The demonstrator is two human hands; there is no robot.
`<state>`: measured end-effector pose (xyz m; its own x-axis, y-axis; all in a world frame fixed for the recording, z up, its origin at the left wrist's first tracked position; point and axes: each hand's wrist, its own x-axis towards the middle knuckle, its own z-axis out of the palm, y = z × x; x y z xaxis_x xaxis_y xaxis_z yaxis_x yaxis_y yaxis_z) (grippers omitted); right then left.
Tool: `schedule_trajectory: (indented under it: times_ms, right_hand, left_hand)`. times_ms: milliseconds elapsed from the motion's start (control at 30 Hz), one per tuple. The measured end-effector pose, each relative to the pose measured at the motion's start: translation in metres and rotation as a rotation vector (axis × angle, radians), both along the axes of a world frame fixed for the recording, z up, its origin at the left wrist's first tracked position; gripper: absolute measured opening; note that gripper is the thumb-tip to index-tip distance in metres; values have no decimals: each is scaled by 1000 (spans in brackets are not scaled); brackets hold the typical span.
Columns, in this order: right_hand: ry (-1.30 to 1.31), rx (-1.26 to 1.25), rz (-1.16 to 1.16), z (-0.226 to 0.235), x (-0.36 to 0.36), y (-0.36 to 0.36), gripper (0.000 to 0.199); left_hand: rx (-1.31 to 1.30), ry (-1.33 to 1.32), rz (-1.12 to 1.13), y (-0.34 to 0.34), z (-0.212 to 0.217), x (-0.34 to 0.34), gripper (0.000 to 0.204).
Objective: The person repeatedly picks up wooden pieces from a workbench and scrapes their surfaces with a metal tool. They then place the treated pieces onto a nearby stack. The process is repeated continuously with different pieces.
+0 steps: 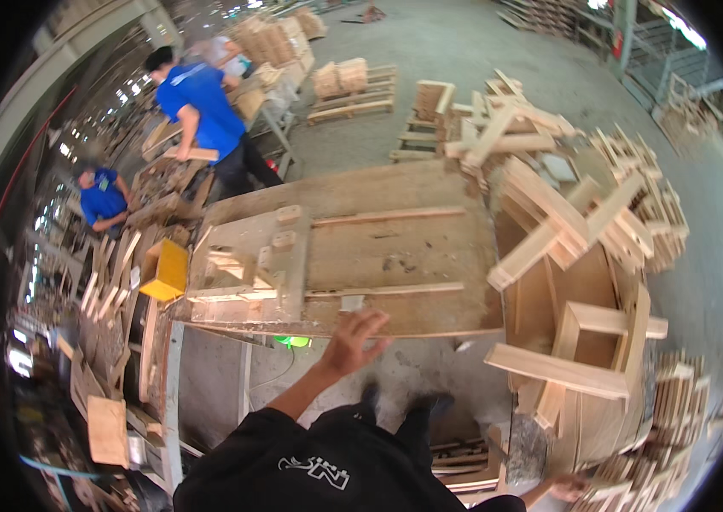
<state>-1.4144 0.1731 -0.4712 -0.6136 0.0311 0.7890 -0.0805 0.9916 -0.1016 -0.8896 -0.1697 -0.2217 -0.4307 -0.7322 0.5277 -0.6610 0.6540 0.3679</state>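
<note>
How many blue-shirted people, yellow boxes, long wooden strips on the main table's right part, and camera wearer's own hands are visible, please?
Blue-shirted people: 2
Yellow box: 1
Long wooden strips: 2
Wearer's hands, left hand and right hand: 2
Total: 7

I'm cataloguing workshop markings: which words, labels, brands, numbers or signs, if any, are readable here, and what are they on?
Black shirt: white print, left untranscribed here.
Blue shirt of the standing co-worker: pale print across the back, too small and blurred to read.
Yellow box: no readable text visible.
</note>
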Motion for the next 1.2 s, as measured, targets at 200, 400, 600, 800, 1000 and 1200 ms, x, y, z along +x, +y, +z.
schedule_trajectory:
  times_ms: [200,400,600,800,1000,1200]
  right_hand:
    - [-240,-103,160,11,95,-39,34]
    - [-536,-229,290,9,217,-47,39]
    - [-716,-288,441,10,337,-31,43]
    - [-862,-277,711,12,418,-62,49]
    - [-1012,-270,903,7,488,-99,55]
    - [-1079,6,1032,11,575,-148,50]
  left_hand:
    - [-537,124,-215,63,132,64,51]
    - [-1669,358,-515,201,248,174,45]
    - [-1235,156,-890,343,232,321,42]
    - [-1142,248,-665,415,246,371,42]
    - [-1130,327,-462,448,236,408,41]
    - [-1129,280,-395,429,247,437,40]
